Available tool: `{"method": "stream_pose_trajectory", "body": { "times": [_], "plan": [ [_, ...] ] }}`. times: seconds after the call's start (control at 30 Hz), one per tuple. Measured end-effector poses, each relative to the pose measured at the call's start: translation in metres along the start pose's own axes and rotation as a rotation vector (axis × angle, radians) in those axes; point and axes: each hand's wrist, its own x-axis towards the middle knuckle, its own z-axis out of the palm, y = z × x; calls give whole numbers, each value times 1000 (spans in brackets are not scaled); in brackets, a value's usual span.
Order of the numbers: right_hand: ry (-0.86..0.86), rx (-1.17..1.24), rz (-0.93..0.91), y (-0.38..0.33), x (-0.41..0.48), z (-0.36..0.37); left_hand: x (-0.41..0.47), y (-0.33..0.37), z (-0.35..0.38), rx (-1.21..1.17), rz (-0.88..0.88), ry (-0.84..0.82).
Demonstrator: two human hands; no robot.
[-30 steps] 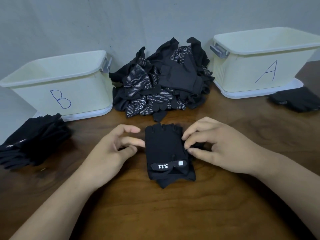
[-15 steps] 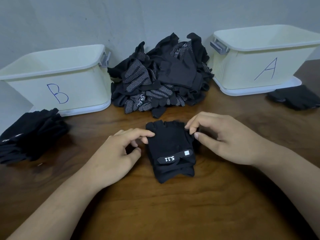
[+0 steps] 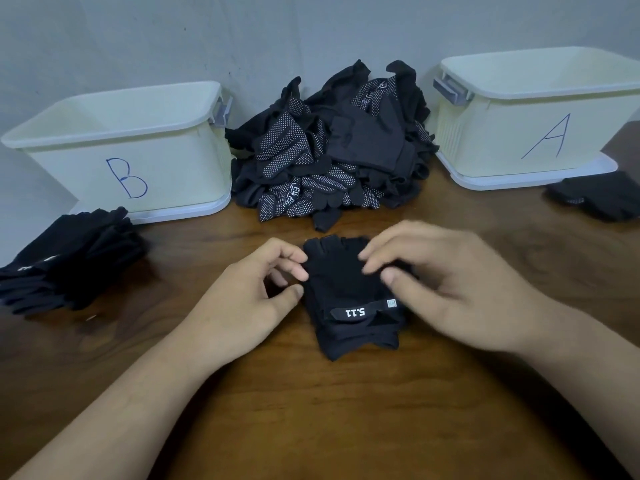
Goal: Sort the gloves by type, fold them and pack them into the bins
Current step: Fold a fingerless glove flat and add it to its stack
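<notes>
A black fingerless glove (image 3: 343, 282) with a "5.11" wrist strap lies flat on the wooden table (image 3: 346, 427) in front of me, its finger ends pointing away. My left hand (image 3: 242, 299) pinches its left edge between curled fingers and thumb. My right hand (image 3: 450, 296), slightly blurred, pinches the glove's right side with thumb and fingertips. Behind it sits a heap of unsorted black gloves (image 3: 329, 161), some with white grip dots. Cream bin B (image 3: 173, 174) stands at the back left and cream bin A (image 3: 502, 133) at the back right.
A stack of black gloves (image 3: 69, 258) lies on the table in front of bin B at the far left. A smaller dark pile of gloves (image 3: 602, 195) lies in front of bin A at the right edge. A grey wall runs behind.
My left hand has closed in on the glove's left edge and now pinches it. My right fingers have shifted along the glove's right side. The glove stays in place.
</notes>
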Motion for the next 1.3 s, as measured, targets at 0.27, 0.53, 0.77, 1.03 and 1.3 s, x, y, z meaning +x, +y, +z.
{"method": "stream_pose_trajectory", "body": {
  "times": [0.27, 0.53, 0.77, 1.03, 1.3],
  "plan": [
    [-460, -223, 137, -18, 0, 33, 5, 2, 8, -16, -71, 71],
    [-283, -3, 172, -16, -1, 37, 13, 6, 9, -73, -188, 116],
    [-427, -37, 170, -16, -2, 37, 16, 11, 15, -116, -174, 172],
    [-251, 496, 306, -8, -2, 37, 18, 6, 19, -46, -160, 196],
    [-267, 603, 347, 2, -2, 36, -9, 27, 1, 93, 382, -43]
  ]
}}
